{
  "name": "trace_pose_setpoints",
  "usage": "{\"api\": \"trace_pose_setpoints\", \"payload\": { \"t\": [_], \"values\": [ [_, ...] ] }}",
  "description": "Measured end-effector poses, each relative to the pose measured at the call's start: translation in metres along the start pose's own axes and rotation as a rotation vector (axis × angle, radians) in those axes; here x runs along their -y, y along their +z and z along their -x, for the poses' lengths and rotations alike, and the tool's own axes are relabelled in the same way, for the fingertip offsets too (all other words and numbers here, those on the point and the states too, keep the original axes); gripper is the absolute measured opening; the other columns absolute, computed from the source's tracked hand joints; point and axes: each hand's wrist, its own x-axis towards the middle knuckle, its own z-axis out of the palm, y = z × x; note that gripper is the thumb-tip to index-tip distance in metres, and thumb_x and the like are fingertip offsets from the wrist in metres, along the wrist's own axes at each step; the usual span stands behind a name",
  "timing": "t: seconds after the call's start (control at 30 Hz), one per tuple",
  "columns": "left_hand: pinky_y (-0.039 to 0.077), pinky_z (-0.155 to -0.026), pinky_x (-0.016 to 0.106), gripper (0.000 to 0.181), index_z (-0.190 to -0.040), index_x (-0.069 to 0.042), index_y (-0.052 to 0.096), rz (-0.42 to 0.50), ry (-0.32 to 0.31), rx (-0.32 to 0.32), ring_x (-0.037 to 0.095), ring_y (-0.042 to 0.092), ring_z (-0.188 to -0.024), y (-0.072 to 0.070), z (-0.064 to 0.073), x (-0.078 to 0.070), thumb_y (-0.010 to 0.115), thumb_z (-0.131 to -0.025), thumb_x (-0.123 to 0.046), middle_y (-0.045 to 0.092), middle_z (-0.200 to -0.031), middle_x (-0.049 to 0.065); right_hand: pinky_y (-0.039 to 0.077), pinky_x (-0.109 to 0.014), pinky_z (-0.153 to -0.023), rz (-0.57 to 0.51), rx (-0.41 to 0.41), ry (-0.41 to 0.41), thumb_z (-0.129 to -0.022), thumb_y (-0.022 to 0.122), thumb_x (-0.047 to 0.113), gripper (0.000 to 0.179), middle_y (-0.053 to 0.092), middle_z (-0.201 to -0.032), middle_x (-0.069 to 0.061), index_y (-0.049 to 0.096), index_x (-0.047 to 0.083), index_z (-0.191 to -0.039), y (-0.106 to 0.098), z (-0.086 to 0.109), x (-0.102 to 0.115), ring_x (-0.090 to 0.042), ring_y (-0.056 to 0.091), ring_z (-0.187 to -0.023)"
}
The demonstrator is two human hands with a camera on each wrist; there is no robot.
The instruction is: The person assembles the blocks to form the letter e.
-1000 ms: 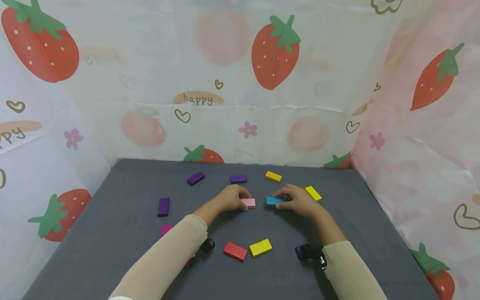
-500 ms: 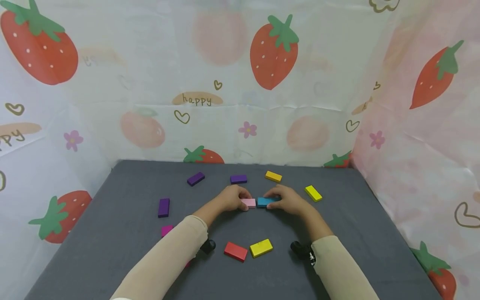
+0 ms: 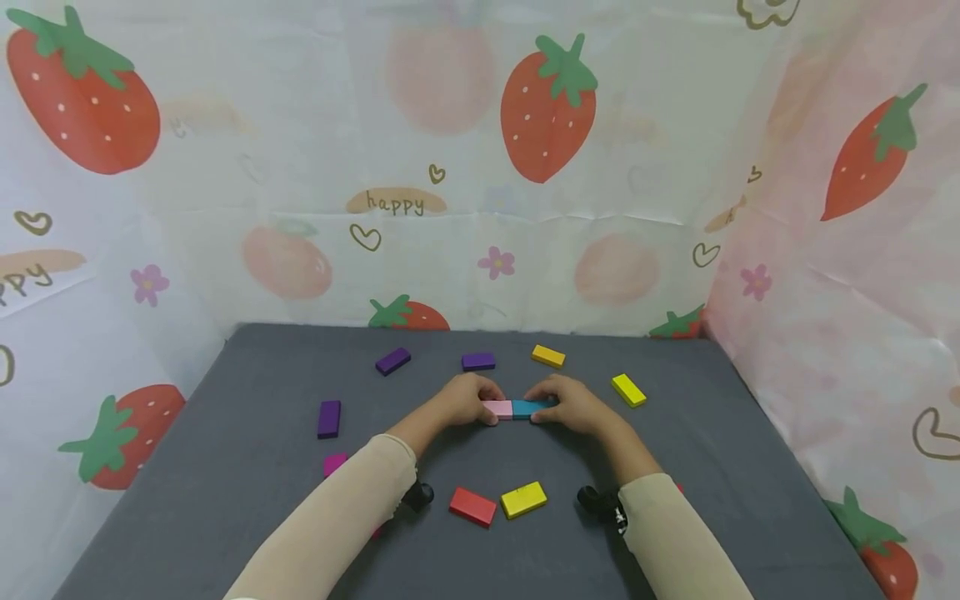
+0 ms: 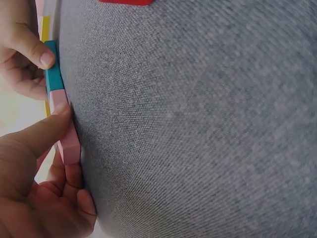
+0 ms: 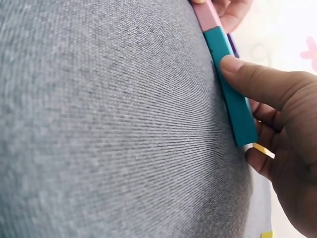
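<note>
In the middle of the grey cloth-covered table, a pink block [image 3: 498, 409] and a blue block [image 3: 528, 409] lie end to end in one line. My left hand [image 3: 462, 399] pinches the pink block, thumb on its near side. My right hand [image 3: 574, 403] pinches the blue block the same way. The left wrist view shows the thumb against the pink block [image 4: 72, 139] and the fingers behind it. In the right wrist view the blue block [image 5: 233, 94] meets the pink one at its far end.
Purple blocks [image 3: 392, 361] and yellow blocks [image 3: 628, 390] lie behind and beside the hands. Nearer me are a red block [image 3: 472, 507] and a yellow block [image 3: 524, 499]. A magenta block [image 3: 334, 463] is partly hidden by the left sleeve. A strawberry-print curtain rises behind the table [image 3: 247, 467].
My right hand has moved left with the blue block, closing the gap until its end meets the pink block. My left hand has stayed in place, holding the pink block.
</note>
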Motion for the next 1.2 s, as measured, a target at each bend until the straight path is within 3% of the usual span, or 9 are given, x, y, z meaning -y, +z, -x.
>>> {"api": "trace_pose_setpoints", "payload": {
  "t": [0.27, 0.57, 0.77, 1.03, 1.2],
  "values": [
    [0.05, -0.093, 0.038, 0.028, -0.113, -0.017, 0.077, -0.005, -0.005, 0.004, 0.015, 0.06, -0.094, 0.001, 0.0, -0.002, 0.084, -0.086, -0.016, 0.073, -0.109, -0.002, 0.046, -0.045, -0.096, -0.037, -0.004, 0.034, -0.09, 0.081, 0.029, 0.029, 0.067, -0.121, 0.001, 0.076, 0.023, -0.118, 0.002, 0.001, -0.001, -0.018, 0.057, -0.107],
    [0.049, -0.095, 0.04, 0.03, -0.116, -0.016, 0.076, -0.022, -0.005, 0.024, 0.015, 0.06, -0.097, -0.003, 0.002, -0.009, 0.082, -0.087, -0.014, 0.073, -0.113, 0.0, 0.046, -0.042, -0.096, -0.177, 0.03, 0.063, -0.09, 0.08, 0.025, 0.033, 0.066, -0.126, -0.002, 0.074, 0.02, -0.122, 0.002, 0.0, -0.005, -0.019, 0.057, -0.107],
    [0.048, -0.095, 0.041, 0.031, -0.117, -0.015, 0.075, -0.03, 0.005, 0.028, 0.015, 0.06, -0.096, 0.0, 0.0, -0.011, 0.082, -0.087, -0.014, 0.073, -0.112, 0.0, 0.045, -0.043, -0.097, -0.2, 0.044, 0.082, -0.091, 0.08, 0.026, 0.033, 0.063, -0.13, -0.004, 0.074, 0.021, -0.123, 0.001, 0.001, -0.006, -0.021, 0.056, -0.111],
    [0.037, -0.107, 0.054, 0.034, -0.12, -0.017, 0.074, -0.036, 0.005, 0.01, 0.017, 0.061, -0.104, 0.005, -0.007, -0.013, 0.083, -0.087, -0.019, 0.073, -0.116, -0.001, 0.045, -0.042, -0.098, -0.194, 0.043, 0.092, -0.09, 0.08, 0.025, 0.034, 0.062, -0.13, -0.004, 0.074, 0.021, -0.124, 0.001, -0.002, -0.008, -0.023, 0.055, -0.115],
    [0.043, -0.102, 0.047, 0.034, -0.119, -0.017, 0.075, -0.026, 0.006, 0.01, 0.015, 0.06, -0.1, 0.009, -0.011, -0.015, 0.084, -0.086, -0.019, 0.072, -0.113, -0.001, 0.045, -0.042, -0.097, -0.195, 0.046, 0.087, -0.09, 0.08, 0.024, 0.035, 0.062, -0.13, -0.005, 0.073, 0.02, -0.124, 0.002, -0.002, -0.01, -0.023, 0.056, -0.113]
  ]
}}
